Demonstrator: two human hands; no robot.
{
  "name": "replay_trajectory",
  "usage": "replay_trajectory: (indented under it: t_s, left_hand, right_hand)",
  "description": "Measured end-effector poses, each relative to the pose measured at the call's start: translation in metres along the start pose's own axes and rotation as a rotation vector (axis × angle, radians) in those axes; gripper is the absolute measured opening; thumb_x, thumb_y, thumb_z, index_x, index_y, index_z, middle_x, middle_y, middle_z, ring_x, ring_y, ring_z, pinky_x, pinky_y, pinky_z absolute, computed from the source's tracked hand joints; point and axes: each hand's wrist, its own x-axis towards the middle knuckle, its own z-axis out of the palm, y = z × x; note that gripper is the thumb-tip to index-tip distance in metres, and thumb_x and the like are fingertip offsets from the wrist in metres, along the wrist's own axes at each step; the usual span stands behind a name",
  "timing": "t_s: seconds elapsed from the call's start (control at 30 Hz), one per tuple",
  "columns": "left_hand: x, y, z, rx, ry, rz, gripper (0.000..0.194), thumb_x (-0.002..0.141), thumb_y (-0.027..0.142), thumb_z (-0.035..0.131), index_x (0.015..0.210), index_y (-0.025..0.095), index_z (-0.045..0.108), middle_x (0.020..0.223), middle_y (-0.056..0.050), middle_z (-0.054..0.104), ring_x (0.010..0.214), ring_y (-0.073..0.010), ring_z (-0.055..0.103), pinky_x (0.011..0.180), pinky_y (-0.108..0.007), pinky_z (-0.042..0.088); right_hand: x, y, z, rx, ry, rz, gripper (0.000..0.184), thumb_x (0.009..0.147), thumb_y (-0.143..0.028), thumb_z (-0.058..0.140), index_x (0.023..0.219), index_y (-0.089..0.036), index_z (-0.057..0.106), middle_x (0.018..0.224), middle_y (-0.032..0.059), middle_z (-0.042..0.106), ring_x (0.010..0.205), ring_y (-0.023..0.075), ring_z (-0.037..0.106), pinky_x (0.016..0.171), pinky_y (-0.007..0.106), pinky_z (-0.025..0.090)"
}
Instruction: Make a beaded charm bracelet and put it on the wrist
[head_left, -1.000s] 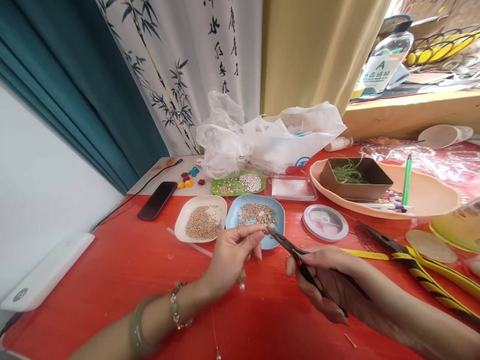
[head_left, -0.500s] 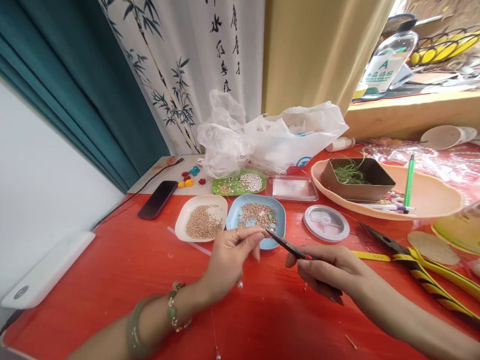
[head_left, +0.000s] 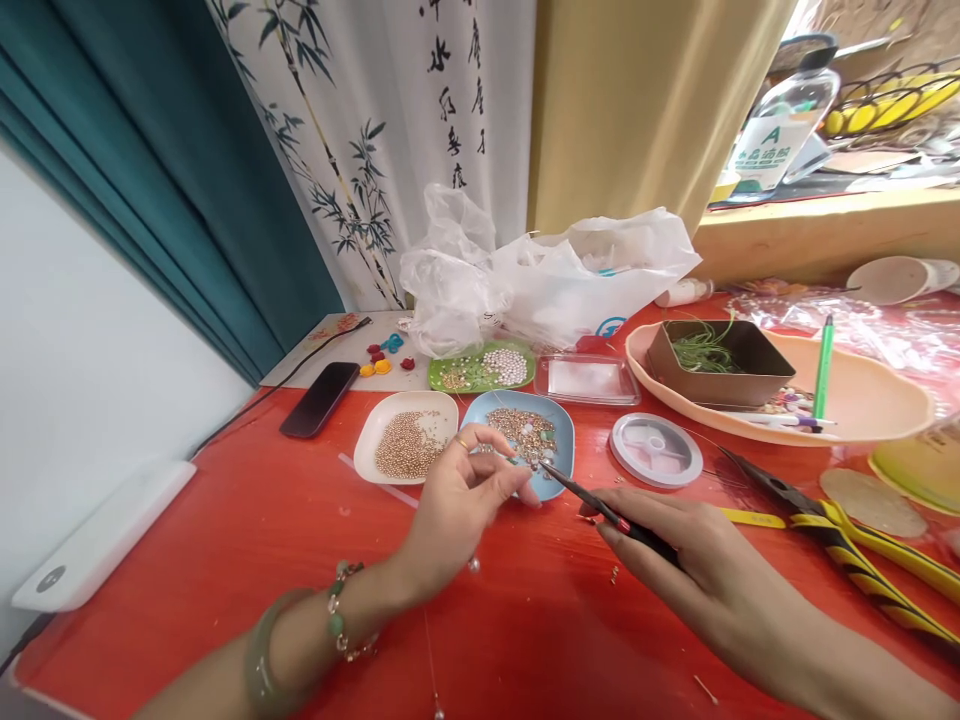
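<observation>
a person's two hands are held close together above a red table (head_left: pixel 262 540), the right hand (head_left: pixel 686 555) wrapped around slim black pliers (head_left: pixel 581 492) whose narrow tips point toward the left hand (head_left: pixel 461 505) over a blue dish (head_left: pixel 564 462) holding gold-toned beads (head_left: pixel 517 428); whether the tips touch those beads cannot be told. the left hand is curled, thumb and forefinger drawn near each other, but whether they pinch anything is too small to tell. a pearly bead (head_left: pixel 473 565) hangs just below that hand, and a fine thread (head_left: pixel 430 650) runs down to a second small bead (head_left: pixel 439 714) at the frame's bottom. a beaded bracelet (head_left: pixel 336 622) and a pale green bangle (head_left: pixel 259 655) circle the left arm. a cream dish (head_left: pixel 367 442) of similar beads sits just beside the blue one, with a green tray (head_left: pixel 472 372) behind. farther right are a round whitish case (head_left: pixel 656 450), yellow-and-black pliers (head_left: pixel 817 525) and a peach tray (head_left: pixel 885 400) bearing a brown box (head_left: pixel 709 387).
</observation>
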Motion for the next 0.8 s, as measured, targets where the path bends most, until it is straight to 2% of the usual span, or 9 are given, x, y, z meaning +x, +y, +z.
replay_trajectory:
  t_s: [0.13,0.27,0.53,0.8]
  left_hand:
    - [-0.001,0.000,-0.001,0.072,0.019,0.008,0.012,0.069,0.029,0.064,0.070,0.017,0.062,0.064,-0.004,0.065,0.045,-0.0084,0.048,0.039,-0.020,0.041]
    - [-0.002,0.001,-0.001,0.131,0.057,0.120,0.009,0.068,0.022,0.065,0.074,0.019,0.071,0.076,-0.006,0.068,0.062,-0.0128,0.059,0.053,-0.023,0.049]
    - [-0.006,0.005,0.000,0.168,0.037,0.270,0.008,0.069,0.018,0.065,0.072,0.019,0.072,0.065,-0.005,0.068,0.060,-0.0132,0.059,0.055,-0.025,0.050]
    - [-0.008,0.000,0.002,0.146,0.090,0.318,0.003,0.067,0.018,0.068,0.068,0.019,0.071,0.062,-0.004,0.065,0.057,-0.0132,0.058,0.053,-0.026,0.050]
  right_hand:
    - [-0.001,0.002,0.001,-0.027,0.025,-0.029,0.021,0.087,-0.024,0.036,0.078,-0.018,0.054,0.058,0.0008,0.056,0.047,0.0118,0.046,0.045,0.023,0.034]
    - [-0.003,0.007,0.006,-0.103,0.077,-0.105,0.019,0.086,-0.020,0.035,0.085,-0.017,0.054,0.063,0.0029,0.058,0.049,0.0127,0.050,0.046,0.024,0.037]
    - [-0.005,0.015,0.013,-0.403,0.262,-0.313,0.022,0.085,-0.017,0.034,0.094,-0.013,0.054,0.067,0.0071,0.059,0.052,0.0161,0.055,0.043,0.025,0.040]
    - [-0.005,0.015,0.015,-0.515,0.377,-0.401,0.024,0.085,-0.016,0.033,0.097,-0.011,0.053,0.070,0.0102,0.061,0.053,0.0169,0.057,0.043,0.026,0.043]
